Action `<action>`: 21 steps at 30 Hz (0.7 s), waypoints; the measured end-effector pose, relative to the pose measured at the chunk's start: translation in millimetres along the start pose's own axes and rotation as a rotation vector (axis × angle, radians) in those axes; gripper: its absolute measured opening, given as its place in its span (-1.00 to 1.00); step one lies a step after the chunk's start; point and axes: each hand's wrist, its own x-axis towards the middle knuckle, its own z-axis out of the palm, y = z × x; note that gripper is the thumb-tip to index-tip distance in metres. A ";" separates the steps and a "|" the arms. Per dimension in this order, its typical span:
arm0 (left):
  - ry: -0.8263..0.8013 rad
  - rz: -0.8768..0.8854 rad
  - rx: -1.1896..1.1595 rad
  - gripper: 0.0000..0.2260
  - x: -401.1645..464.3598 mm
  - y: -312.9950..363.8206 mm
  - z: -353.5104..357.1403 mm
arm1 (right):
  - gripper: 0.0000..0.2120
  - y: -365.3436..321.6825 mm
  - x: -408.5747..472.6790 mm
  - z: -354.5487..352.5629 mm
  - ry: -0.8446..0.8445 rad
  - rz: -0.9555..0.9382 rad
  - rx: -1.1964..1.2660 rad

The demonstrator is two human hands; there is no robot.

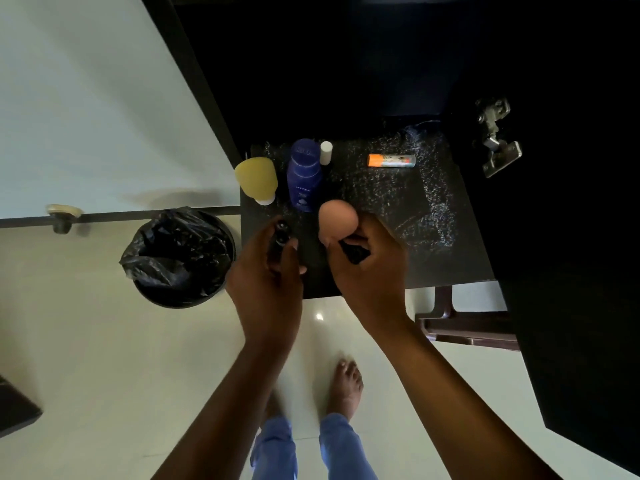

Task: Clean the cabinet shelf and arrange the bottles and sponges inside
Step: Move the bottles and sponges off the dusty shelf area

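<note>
Head view: the dark shelf (398, 216) has its front row started, blue bottle (304, 176) upright beside the yellow sponge (257, 178), likely leaving room at the edge. Your right hand (370, 268) is closed around the pink sponge (337, 220) plus something black; your left hand (266, 271) wraps a small dark bottle (281, 233) above the front edge, probably next in line.

Left hand (266, 271) covers most of a small dark bottle (281, 232); only its top shows, label unreadable. Right hand (369, 268) hides the base of the peach sponge (337, 220) and part of a black item (353, 252), identity unclear. Cabinet interior (346, 64) too dark to read. Orange tube (391, 160): print too small.
</note>
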 end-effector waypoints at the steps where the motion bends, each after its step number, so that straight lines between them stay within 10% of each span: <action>1: 0.006 -0.003 -0.005 -0.79 4.5 -2.0 -2.1 | -0.72 -0.6 0.4 3.9 -0.008 -0.019 -0.020; 21: 0.120 -0.012 -0.010 -0.68 -22.1 1.0 -23.2 | -0.55 2.9 -5.7 -1.8 -0.056 -0.071 -0.125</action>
